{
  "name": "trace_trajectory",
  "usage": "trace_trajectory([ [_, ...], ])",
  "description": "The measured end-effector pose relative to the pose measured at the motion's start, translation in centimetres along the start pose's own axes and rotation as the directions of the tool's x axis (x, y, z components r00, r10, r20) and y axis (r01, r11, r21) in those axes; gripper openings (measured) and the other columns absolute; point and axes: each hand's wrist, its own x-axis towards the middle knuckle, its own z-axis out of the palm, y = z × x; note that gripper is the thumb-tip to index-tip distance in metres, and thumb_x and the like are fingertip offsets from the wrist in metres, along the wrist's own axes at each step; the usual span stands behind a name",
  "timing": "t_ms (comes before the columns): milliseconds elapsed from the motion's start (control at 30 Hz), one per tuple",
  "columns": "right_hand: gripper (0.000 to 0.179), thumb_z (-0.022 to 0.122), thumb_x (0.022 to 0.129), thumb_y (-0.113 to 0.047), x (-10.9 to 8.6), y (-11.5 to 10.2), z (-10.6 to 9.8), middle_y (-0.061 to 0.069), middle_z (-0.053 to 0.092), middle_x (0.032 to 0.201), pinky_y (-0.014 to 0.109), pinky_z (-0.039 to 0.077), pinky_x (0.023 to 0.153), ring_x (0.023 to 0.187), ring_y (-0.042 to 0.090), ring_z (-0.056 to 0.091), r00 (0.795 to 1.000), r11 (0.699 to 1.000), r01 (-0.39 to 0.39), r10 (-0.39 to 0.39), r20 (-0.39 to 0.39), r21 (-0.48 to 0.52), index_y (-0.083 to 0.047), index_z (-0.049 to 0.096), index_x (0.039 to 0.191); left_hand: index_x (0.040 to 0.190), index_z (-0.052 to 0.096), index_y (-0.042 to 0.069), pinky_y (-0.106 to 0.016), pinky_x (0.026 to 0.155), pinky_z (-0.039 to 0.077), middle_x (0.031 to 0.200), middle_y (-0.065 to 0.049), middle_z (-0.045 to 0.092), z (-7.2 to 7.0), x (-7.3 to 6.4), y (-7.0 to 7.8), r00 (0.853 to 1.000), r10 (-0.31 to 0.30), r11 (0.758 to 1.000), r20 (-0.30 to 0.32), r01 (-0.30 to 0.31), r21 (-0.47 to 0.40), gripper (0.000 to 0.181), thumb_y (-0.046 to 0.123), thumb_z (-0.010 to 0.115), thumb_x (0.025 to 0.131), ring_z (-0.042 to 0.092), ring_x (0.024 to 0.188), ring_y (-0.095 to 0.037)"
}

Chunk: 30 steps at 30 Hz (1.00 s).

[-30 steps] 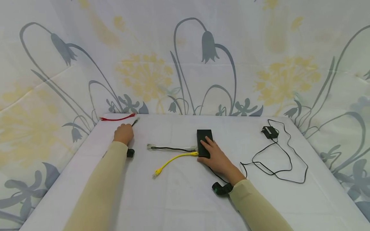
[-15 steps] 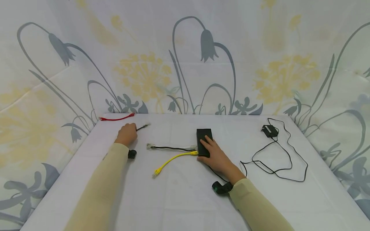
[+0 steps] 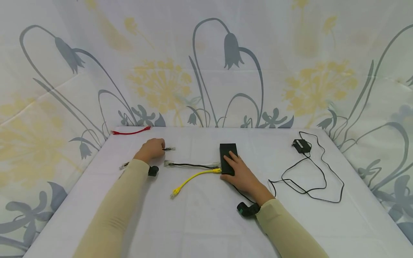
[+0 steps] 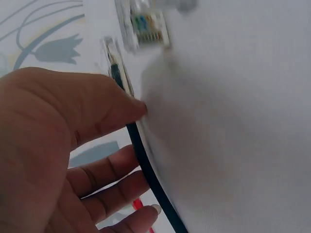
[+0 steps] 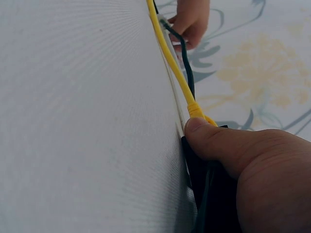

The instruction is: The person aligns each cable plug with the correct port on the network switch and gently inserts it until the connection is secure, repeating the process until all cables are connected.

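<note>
Left hand: our left hand (image 3: 151,149) pinches a thin black patch cable with clear plastic plugs (image 4: 141,155) between thumb and curled fingers, just behind the plug at its near end.
Cable in hand: it lies on the white cloth-covered table (image 3: 200,215), left of centre; its clear plug (image 3: 171,148) sticks out past the fingertips toward the black box, and its far end trails back beside our left sleeve.
Right hand: our right hand (image 3: 240,173) rests flat on the small black rectangular box (image 3: 227,152), fingers laid over its top and thumb at its near edge; it presses rather than grips.
Box: it sits mid-table with a short yellow patch cable (image 3: 193,177) and a second black patch cable (image 3: 190,165) plugged into its left side.
How it handles: we judge the cable light and limp, so it will sag and swing if held far back. The plug is stiff, and its latch tab looks fragile.
Where to hold: we would keep the pinch close behind the plug, on the jacket or the plug's sides, not on the tab.
Elsewhere: a red patch cable (image 3: 130,132) lies at the far left corner; a black power adapter with a looped cord (image 3: 301,146) lies well apart at the right.
</note>
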Motion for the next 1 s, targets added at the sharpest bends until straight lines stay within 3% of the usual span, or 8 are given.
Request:
trace_trajectory([
  [400, 0.079, 0.068, 0.089, -0.044, 0.1, 0.0, 0.1, 0.006, 0.011, 0.164, 0.063, 0.024, 0.112, 0.149, 0.04, 0.011, 1.0, 1.0, -0.006, 0.006, 0.002, -0.003, -0.019, 0.029, 0.154, 0.112, 0.063, 0.005, -0.047, 0.084, 0.048, 0.113, -0.015, 0.065, 0.5, 0.2, 1.8, 0.997, 0.063, 0.998, -0.048, -0.063, 0.009, 0.027, 0.01, 0.05, 0.089, 0.057, 0.094, -0.028],
  [667, 0.079, 0.068, 0.089, -0.043, 0.0, 0.0, -0.1, 0.006, 0.011, 0.164, 0.064, 0.024, 0.112, 0.149, 0.041, 0.011, 1.0, 1.0, -0.009, 0.009, 0.003, -0.004, -0.018, 0.029, 0.154, 0.115, 0.061, 0.005, -0.045, 0.083, 0.05, 0.107, -0.014, 0.066, 0.6, -0.3, 3.4, 0.992, 0.095, 0.993, -0.079, -0.1, -0.062, 0.024, 0.015, 0.051, 0.095, 0.06, 0.093, -0.027],
  [1000, 0.079, 0.068, 0.089, -0.043, 0.0, 0.0, -0.1, 0.007, 0.012, 0.164, 0.064, 0.025, 0.112, 0.148, 0.041, 0.012, 1.0, 1.0, 0.001, -0.001, 0.004, -0.003, -0.017, 0.029, 0.154, 0.116, 0.06, 0.007, -0.039, 0.078, 0.05, 0.107, -0.014, 0.065, 1.8, -0.5, 4.0, 0.991, 0.094, 0.98, -0.09, -0.108, -0.169, 0.022, 0.016, 0.052, 0.097, 0.059, 0.087, -0.023],
])
